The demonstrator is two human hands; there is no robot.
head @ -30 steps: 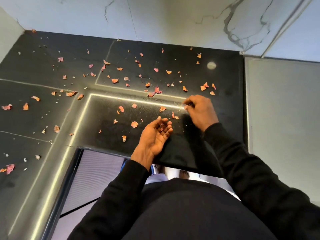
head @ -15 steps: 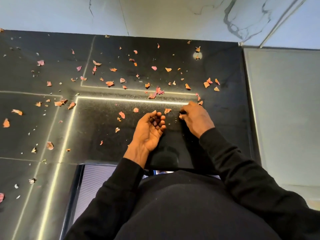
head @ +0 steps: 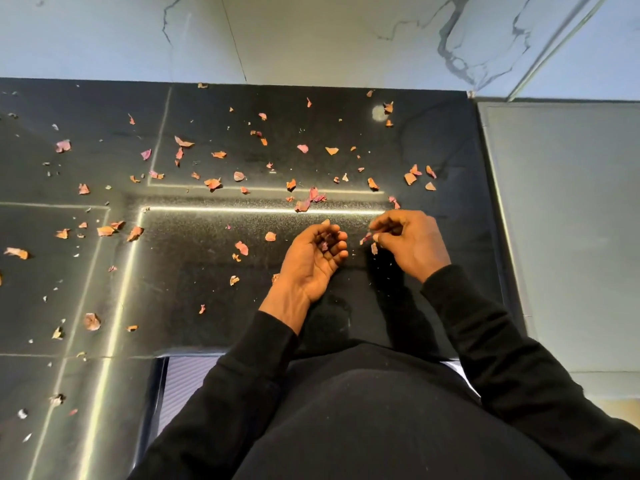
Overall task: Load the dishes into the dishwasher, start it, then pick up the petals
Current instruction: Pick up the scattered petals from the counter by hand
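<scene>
Head view: left hand [head: 313,259] cupped palm-up, cradling petal bits; right hand [head: 407,240] pinches a petal [head: 365,238] beside it, more petals [head: 213,183] scattered across the black countertop [head: 194,282].

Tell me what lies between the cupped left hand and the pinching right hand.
In the head view, only a narrow strip of black speckled countertop separates the left hand from the right hand; a pink petal hangs at its fingertips.
</scene>
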